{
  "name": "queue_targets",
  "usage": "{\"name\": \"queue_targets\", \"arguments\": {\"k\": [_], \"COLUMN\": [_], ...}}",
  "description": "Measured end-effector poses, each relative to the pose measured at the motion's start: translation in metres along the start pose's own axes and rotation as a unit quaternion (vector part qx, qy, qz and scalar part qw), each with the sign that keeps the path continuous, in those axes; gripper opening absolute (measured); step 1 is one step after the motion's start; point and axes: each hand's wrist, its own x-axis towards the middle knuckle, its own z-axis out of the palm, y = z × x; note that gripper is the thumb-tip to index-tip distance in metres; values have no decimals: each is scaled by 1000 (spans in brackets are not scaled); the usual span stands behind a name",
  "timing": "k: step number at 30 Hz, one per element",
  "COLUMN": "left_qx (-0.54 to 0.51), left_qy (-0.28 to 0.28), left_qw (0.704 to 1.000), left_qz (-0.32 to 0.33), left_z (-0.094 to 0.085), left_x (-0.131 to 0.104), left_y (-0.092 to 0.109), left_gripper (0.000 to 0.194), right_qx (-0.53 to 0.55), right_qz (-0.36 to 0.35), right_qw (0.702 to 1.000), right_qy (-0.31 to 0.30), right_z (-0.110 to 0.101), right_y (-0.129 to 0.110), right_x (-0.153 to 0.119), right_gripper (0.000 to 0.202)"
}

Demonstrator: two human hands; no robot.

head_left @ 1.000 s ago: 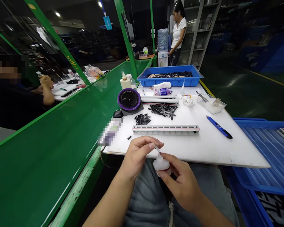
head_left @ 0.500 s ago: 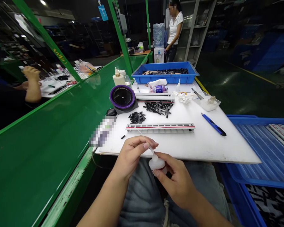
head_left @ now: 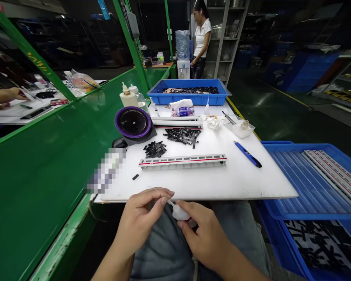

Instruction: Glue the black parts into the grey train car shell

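Here, the right hand (head_left: pixel 206 238) is gripping a small white bottle (head_left: pixel 179 213), while the left hand (head_left: pixel 142 216) fingers are pinching its nozzle below the tabletop (head_left: pixel 236 181).

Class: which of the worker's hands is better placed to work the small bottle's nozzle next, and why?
Probably the left hand: its fingertips pinch the nozzle tip, while the right hand grips the small bottle from below.

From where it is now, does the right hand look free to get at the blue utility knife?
Probably not straight away: the right hand holds a small white bottle over the lap. The path itself looks open, since the blue utility knife lies alone on the white board.
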Motion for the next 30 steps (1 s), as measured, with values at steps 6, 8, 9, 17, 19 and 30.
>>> {"name": "queue_targets", "arguments": {"k": [6,8,9,17,19,30], "left_qx": [-23,-62,-87,-231,-248,-224], "left_qy": [14,10,8,15,17,7], "left_qw": [999,997,995,969,964,969], "left_qz": [-27,-43,-54,-87,-95,-106], "left_z": [0,-1,-1,8,10,19], "left_x": [4,6,7,9,9,15], "left_y": [-2,-2,-3,-6,-5,-4], "left_gripper": [18,18,18,18,17,15], "right_qx": [-17,6,21,80,69,-98], "right_qz": [-6,-2,0,-2,-4,-106], "right_qw": [1000,1000,1000,997,998,986], "right_qy": [7,13,15,15,16,85], "right_z": [5,4,4,1,1,11], "right_y": [0,-2,-3,-12,-13,3], "right_x": [3,5,6,9,9,3], "right_gripper": [50,49,49,50,50,52]}}
